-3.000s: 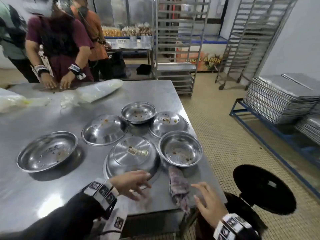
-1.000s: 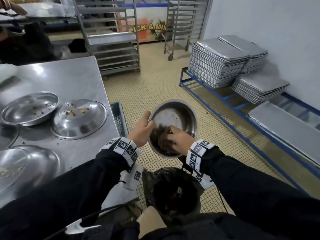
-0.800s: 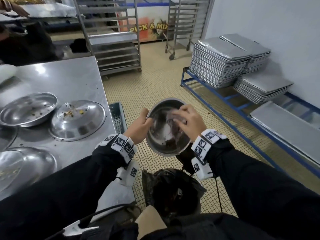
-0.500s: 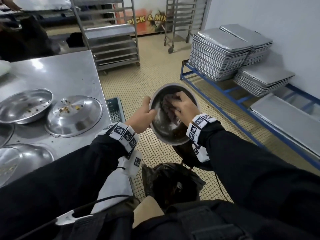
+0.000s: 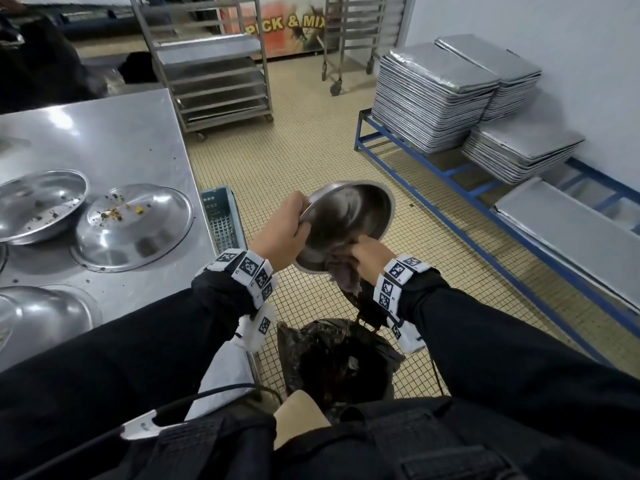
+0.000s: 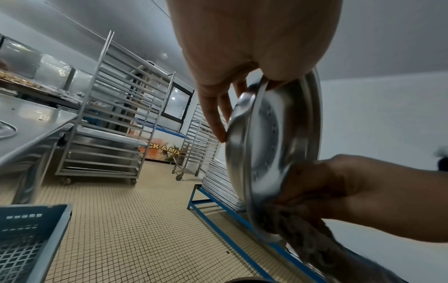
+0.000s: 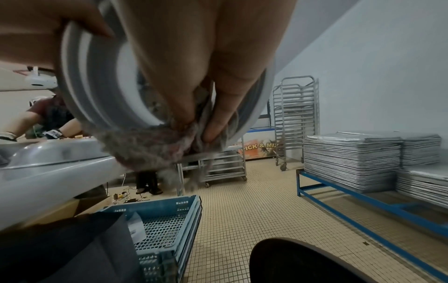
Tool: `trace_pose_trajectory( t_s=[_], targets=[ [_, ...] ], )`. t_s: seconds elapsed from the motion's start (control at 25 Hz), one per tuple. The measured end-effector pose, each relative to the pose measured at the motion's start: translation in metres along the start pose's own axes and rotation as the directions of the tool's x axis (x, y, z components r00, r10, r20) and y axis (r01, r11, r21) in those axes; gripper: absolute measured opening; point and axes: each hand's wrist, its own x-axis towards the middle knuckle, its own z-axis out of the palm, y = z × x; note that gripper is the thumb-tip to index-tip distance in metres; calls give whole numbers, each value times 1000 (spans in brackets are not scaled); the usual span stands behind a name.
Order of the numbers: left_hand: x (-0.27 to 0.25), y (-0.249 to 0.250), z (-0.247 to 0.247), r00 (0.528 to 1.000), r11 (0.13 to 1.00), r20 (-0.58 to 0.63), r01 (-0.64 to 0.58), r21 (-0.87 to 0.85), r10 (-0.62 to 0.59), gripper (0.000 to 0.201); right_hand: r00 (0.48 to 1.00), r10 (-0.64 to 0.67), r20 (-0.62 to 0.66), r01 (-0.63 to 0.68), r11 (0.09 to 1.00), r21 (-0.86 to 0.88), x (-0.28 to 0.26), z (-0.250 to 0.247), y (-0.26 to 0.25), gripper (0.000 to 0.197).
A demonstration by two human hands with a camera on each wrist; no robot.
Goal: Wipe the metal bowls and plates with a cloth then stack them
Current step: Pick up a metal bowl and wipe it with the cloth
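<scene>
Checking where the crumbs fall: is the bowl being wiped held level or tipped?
Tipped. The bowl is tilted steeply, its lower rim over the bin, where the cloth wipes.

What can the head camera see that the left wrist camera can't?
Only the head view shows the crumb-strewn dishes waiting on the table and the black bin bag beneath the hands. Only the left wrist view shows the bowl's outer underside, where the left hand's fingers rest. Both show the left hand gripping the tilted bowl by its rim while the right hand holds the cloth at the lower edge.
</scene>
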Motion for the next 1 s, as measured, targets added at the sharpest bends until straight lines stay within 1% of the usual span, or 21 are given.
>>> trace_pose_trajectory(
  t_s=[0.04,0.08,0.12,0.16,0.2,0.24,0.28,0.32,0.36,0.4,0.48,0.56,0.64,0.68,0.76,0.84,0.92,0.96,1.0],
  targets=[
    [2,-2,0,1000,1000,4,-13,12,13,7,999,-35,41,40,991,-129,-3,-3,3,23],
    [4,-4,-1,1000,1000,8,-14,11,14,7,999,-28,17,31,988,-154,-7,-9,5,26],
    [6,-5,-2,1000,1000,9,2,-3,-2,6,996,-24,-88,17,996,-86,-9,-13,8,26],
    [7,-7,-4,1000,999,6,30,-28,-29,6,976,8,-217,7,997,71,-9,-19,7,25],
    [8,-8,-7,998,996,2,65,-64,-65,7,928,47,-371,30,980,198,-7,-25,4,25],
    [8,-10,-9,994,987,4,105,-118,-106,9,877,112,-467,52,945,324,-1,-32,-3,27],
    [8,-9,-11,990,971,15,142,-193,-141,11,829,162,-535,81,911,403,6,-38,-9,29],
    [7,-8,-12,986,949,29,166,-270,-165,14,806,201,-556,87,890,447,13,-42,-17,31],
    [7,-6,-13,984,927,39,176,-330,-172,18,795,210,-569,102,878,467,21,-45,-26,32],
    [6,-4,-12,984,912,45,175,-371,-170,21,805,176,-567,120,887,446,26,-45,-34,31],
    [5,1,-11,989,893,37,144,-427,-142,23,858,44,-512,191,897,398,28,-38,-47,26],
    [5,4,-11,991,874,8,121,-470,-133,20,912,-58,-407,228,895,383,24,-26,-54,23],
    [6,1,-13,989,884,-44,107,-456,-142,15,947,-158,-280,229,942,243,19,-18,-54,26],
    [6,0,-15,986,897,-75,102,-430,-148,13,962,-186,-201,221,960,172,17,-16,-51,29],
    [6,-4,-19,979,913,-127,99,-395,-161,12,984,-168,-65,177,972,155,10,-17,-44,32],
    [7,-8,-23,976,923,-135,108,-370,-168,13,987,-161,5,159,981,114,6,-18,-35,32],
    [6,-13,-24,979,947,-112,133,-292,-172,13,985,-138,100,141,990,-18,3,-16,-27,32],
    [6,-16,-23,980,962,-105,139,-235,-167,14,984,-99,145,114,988,-99,2,-13,-25,30],
    [6,-19,-21,982,972,-99,141,-186,-162,16,985,-70,156,96,981,-171,0,-10,-23,28]
  ],
)
